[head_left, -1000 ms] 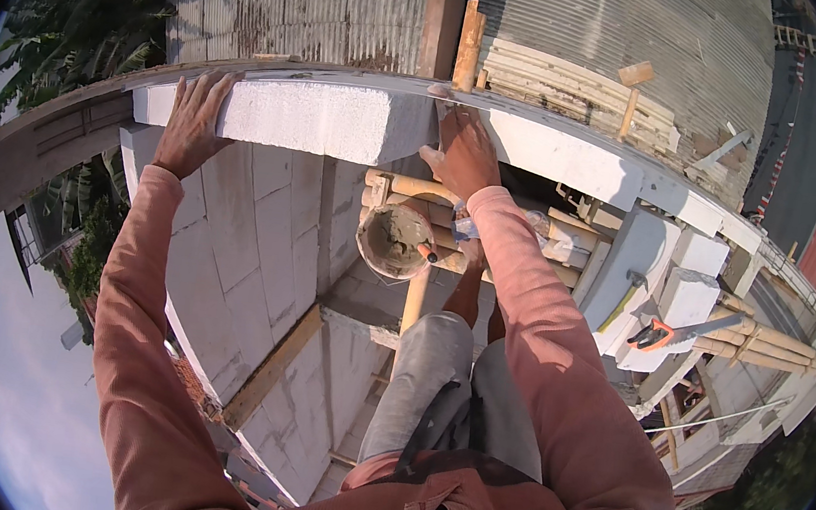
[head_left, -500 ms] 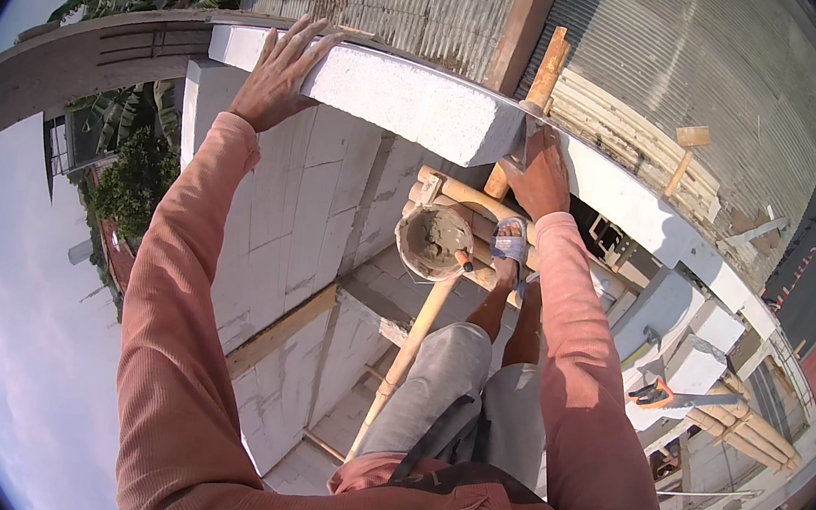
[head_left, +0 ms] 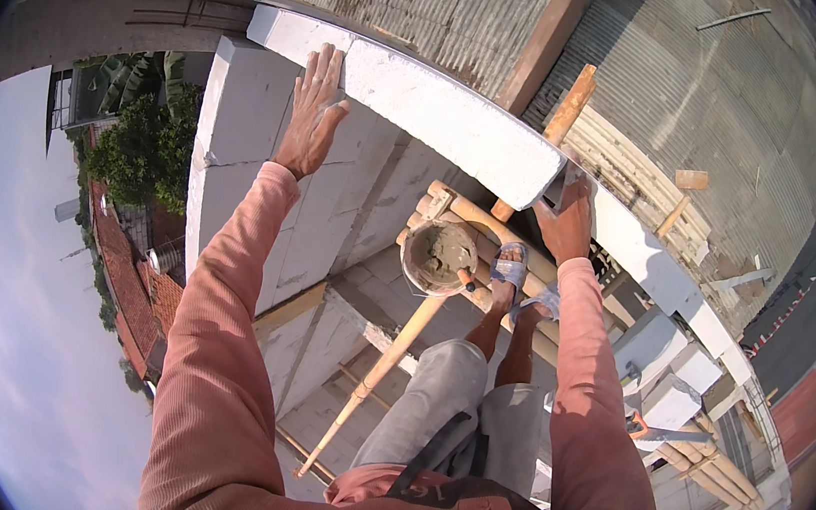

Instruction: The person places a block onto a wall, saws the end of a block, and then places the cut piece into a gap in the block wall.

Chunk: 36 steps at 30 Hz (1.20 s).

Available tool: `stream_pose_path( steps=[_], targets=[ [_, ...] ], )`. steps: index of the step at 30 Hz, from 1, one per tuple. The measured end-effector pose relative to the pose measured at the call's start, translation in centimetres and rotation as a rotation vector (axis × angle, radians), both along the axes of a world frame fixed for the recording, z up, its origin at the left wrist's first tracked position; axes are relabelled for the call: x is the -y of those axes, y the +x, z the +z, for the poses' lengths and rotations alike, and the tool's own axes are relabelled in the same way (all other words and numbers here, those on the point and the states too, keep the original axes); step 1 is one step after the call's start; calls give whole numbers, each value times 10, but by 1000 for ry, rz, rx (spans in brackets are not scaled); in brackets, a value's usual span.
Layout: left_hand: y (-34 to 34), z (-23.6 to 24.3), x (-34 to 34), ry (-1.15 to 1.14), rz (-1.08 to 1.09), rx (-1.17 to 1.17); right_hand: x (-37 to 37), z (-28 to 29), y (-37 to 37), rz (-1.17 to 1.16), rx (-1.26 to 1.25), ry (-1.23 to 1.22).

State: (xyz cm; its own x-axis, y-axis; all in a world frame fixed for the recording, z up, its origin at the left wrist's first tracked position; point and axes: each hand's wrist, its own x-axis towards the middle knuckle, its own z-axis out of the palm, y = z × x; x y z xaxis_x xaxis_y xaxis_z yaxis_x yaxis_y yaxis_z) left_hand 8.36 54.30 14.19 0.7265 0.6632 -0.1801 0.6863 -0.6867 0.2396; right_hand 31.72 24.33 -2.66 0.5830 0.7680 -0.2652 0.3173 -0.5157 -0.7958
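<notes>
Left hand (head_left: 310,128) has slipped off the top edge of the white block (head_left: 445,108) and lies open, fingers straight, over its front face, while the right hand (head_left: 569,223) seems closed on a flat metal tool (head_left: 554,188) at the far end. Set along the wall top, the block meets a smaller block (head_left: 297,33), so that joint looks done; its right end stands exposed, apparently unfinished, with mortar (head_left: 451,250) in the bucket (head_left: 411,267) below

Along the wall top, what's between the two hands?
The long white block lies between the left hand and right hand, as the head view shows.
</notes>
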Motion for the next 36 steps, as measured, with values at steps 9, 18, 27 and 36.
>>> stream_pose_path(
  steps=[9,18,27,36],
  targets=[
    [16,-29,19,29,249,245,-6,-9,-3,29,52,46],
    [17,-43,20,76,301,474,-9,-5,-4,-122,-277,175],
    [20,-39,18,76,235,401,-8,-3,0,-136,-352,248],
    [22,-38,23,28,281,411,21,-75,-3,105,183,24]
  ],
)
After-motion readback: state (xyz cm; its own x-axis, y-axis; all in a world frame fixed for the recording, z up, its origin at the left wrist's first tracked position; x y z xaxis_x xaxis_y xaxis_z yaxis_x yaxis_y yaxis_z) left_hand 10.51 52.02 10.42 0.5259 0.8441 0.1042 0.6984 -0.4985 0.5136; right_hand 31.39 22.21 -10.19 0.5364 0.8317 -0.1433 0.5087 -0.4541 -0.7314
